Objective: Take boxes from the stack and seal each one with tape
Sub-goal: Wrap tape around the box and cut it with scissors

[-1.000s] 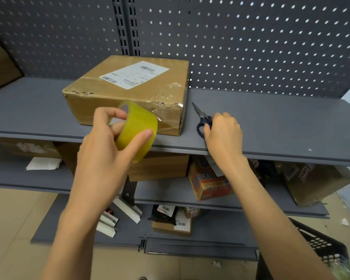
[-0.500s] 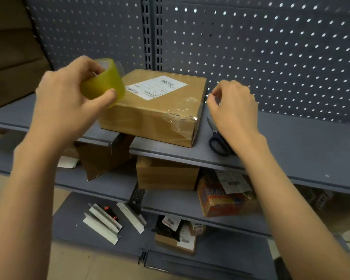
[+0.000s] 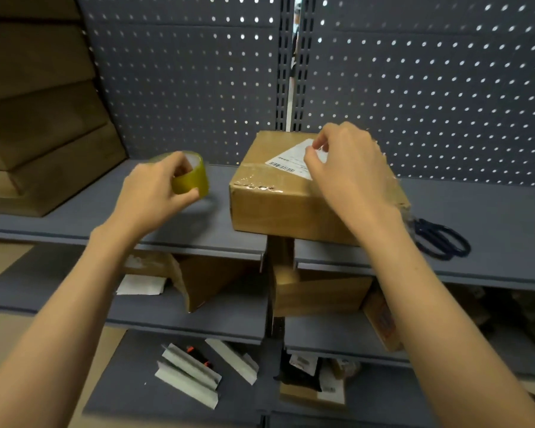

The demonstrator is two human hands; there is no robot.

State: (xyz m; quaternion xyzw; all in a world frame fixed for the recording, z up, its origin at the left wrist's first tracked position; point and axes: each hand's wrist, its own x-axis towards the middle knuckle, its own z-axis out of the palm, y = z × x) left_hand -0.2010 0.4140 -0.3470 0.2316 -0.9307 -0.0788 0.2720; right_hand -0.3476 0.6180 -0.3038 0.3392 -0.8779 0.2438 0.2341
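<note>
Head view, single frame. Left hand grips the tape roll: fingers go over the top rim into the core, and the thumb presses the outer yellow band from below. The roll sits at about 1 o'clock from the palm, just above the grey top shelf; whether it touches the shelf cannot be told.

Right hand is over the cardboard box. Its thumb and forefinger are pinched together above the white shipping label. Something thin and clear glints between the fingertips; too fine to identify. The other fingers are curled loosely. The box lies directly beneath this hand, with its free front face toward 6 o'clock and the label at 10 o'clock from the knuckles.

The box stands flat on the top shelf, straddling the gap between two shelf sections. It is at 3 o'clock from the tape roll, near it but apart. Wrinkled clear tape already crosses its top left edge.

Scissors lie on the shelf at 4 o'clock from the box, near its right corner, untouched. A stack of brown boxes fills the far left at 9 o'clock. Perforated back panel behind. Lower shelves hold more cartons and white brackets.
</note>
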